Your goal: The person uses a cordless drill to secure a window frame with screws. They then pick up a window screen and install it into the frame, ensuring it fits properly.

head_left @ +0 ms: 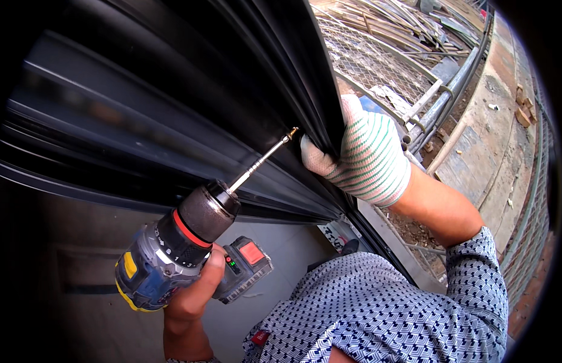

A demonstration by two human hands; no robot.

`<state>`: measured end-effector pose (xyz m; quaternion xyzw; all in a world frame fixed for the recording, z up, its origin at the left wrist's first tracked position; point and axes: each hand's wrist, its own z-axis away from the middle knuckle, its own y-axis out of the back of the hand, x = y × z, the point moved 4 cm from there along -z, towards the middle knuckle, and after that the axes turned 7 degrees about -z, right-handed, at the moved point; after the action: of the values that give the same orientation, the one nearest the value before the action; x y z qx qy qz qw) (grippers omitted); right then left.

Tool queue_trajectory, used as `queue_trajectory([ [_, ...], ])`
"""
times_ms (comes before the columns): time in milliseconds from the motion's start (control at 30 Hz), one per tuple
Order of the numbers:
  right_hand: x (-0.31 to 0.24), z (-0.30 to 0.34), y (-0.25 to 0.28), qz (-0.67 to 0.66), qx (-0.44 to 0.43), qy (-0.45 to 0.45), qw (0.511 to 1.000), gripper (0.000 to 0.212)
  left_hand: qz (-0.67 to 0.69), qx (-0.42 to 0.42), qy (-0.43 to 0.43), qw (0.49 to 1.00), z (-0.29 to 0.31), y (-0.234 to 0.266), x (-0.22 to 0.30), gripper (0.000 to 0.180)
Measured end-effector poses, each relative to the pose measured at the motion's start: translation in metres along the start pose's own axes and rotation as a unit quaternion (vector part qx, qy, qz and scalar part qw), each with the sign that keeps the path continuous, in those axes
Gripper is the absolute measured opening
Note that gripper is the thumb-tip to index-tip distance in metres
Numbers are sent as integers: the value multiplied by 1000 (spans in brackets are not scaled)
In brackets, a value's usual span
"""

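Observation:
My bare left hand is closed round the grip of a cordless drill, blue and black with yellow parts and a red ring. A long silver driver bit reaches up and right from its chuck. At the bit's tip a small brass-coloured screw meets or nearly touches the black metal frame. My right hand, in a white knit glove with green stripes, grips the frame's edge close to the screw, thumb on the near face. Its other fingers are mostly hidden behind the edge.
Past the frame on the right lie wire mesh panels, metal pipes and piled scrap strips. Worn planks run along there, with broken brick pieces. Grey floor tiles show below the frame.

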<state>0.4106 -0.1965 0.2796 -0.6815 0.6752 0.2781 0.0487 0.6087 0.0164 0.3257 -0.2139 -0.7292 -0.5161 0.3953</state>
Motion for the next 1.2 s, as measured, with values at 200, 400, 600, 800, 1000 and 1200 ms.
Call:
queue_trajectory([
  [200,-11,1,2,-1,-18,-17,1000,36,24,24,13,999,10,-8,-6,13],
  [400,-12,4,2,-28,-24,-37,999,37,-51,25,-44,997,18,-4,-22,11],
  [600,-13,6,1,-20,-45,-52,997,36,8,36,-29,999,18,-8,-18,11],
  [800,-18,5,2,-23,-35,-37,998,39,21,35,-8,999,24,-2,-29,27],
  [1000,-14,9,3,-12,-61,-40,997,54,9,35,-49,998,21,-12,-17,12],
  [1200,-15,1,2,-23,-41,-14,999,46,42,21,-6,999,15,-13,-10,16],
])
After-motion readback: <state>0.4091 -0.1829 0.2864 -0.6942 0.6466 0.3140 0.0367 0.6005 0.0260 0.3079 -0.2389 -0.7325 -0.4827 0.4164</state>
